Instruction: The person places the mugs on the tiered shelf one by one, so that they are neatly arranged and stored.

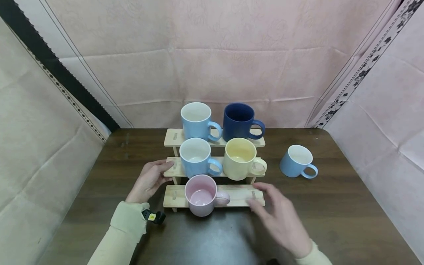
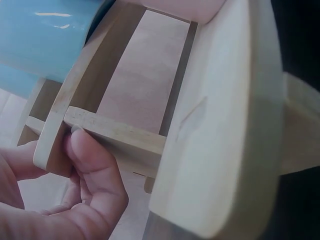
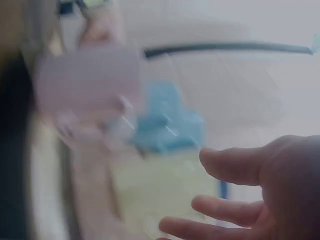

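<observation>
A three-step wooden rack [image 1: 239, 197] stands on the table. At its left end my left hand [image 1: 148, 182] pinches the end of the middle shelf; in the left wrist view the thumb [image 2: 95, 157] presses the plank's underside. My right hand [image 1: 281, 221], fingers spread and holding nothing, hovers by the right end of the lowest shelf. A pink mug [image 1: 200, 195] sits left of centre on that shelf. The middle shelf carries a light blue mug [image 1: 193, 167] and a pale yellow mug [image 1: 236, 167]. Another light blue mug [image 1: 193, 129] and a dark blue mug [image 1: 233, 127] occupy the top.
To the right of the rack, a third light blue mug [image 1: 291, 165] stands on the dark wooden table [image 1: 331, 213], its handle pointing right. Pale cloth [image 1: 232, 66] hangs behind the table and along both sides. A black band [image 1: 66, 73] runs down the left cloth.
</observation>
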{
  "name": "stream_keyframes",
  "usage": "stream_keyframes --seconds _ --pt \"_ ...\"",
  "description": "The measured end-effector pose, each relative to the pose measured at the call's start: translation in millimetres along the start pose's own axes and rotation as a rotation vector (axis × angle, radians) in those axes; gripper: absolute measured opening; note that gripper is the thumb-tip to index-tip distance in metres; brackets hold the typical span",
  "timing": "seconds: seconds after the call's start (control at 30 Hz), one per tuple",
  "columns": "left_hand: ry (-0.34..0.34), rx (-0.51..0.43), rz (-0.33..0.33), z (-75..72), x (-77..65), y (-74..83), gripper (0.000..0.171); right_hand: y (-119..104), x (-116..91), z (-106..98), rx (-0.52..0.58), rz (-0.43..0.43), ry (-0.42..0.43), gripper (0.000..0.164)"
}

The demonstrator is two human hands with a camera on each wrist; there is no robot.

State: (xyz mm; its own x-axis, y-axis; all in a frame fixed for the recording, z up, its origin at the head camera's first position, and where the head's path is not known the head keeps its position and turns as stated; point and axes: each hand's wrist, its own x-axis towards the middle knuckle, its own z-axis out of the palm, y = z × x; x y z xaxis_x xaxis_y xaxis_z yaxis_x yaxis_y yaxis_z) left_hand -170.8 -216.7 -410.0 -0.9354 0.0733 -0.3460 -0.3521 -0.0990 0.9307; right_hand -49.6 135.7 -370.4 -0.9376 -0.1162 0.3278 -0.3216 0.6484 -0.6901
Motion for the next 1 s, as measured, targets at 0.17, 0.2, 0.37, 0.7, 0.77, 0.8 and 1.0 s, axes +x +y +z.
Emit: stream_keyframes --seconds 0.17,0.2,0.37,0.7,0.77,0.8,1.0 --pt "-0.003 -0.006 0.009 -0.5 -0.4 0.1 0.051 16 5 -41 -0.025 0.092 0.154 0.027" --pt "-0.003 -0.007 0.012 -0.7 -0.7 0.0 0.051 22 7 -47 -0.02 0.117 0.193 0.027" --pt "-0.003 -0.01 0.019 -0.7 -2.2 -0.6 0.049 61 18 -64 -0.075 0.269 0.346 0.031" --pt "-0.002 -0.004 0.022 1.1 -3.1 0.3 0.047 129 31 -68 -0.091 0.509 0.292 0.058" --pt "-0.002 -0.002 0.024 1.3 -3.3 0.2 0.047 136 33 -67 -0.093 0.518 0.289 0.059" --pt "-0.003 -0.001 0.026 1.4 -3.4 0.1 0.047 140 35 -66 -0.092 0.518 0.287 0.059" --pt "-0.002 0.003 0.028 1.3 -4.0 -0.9 0.046 152 41 -62 -0.094 0.52 0.245 0.057"
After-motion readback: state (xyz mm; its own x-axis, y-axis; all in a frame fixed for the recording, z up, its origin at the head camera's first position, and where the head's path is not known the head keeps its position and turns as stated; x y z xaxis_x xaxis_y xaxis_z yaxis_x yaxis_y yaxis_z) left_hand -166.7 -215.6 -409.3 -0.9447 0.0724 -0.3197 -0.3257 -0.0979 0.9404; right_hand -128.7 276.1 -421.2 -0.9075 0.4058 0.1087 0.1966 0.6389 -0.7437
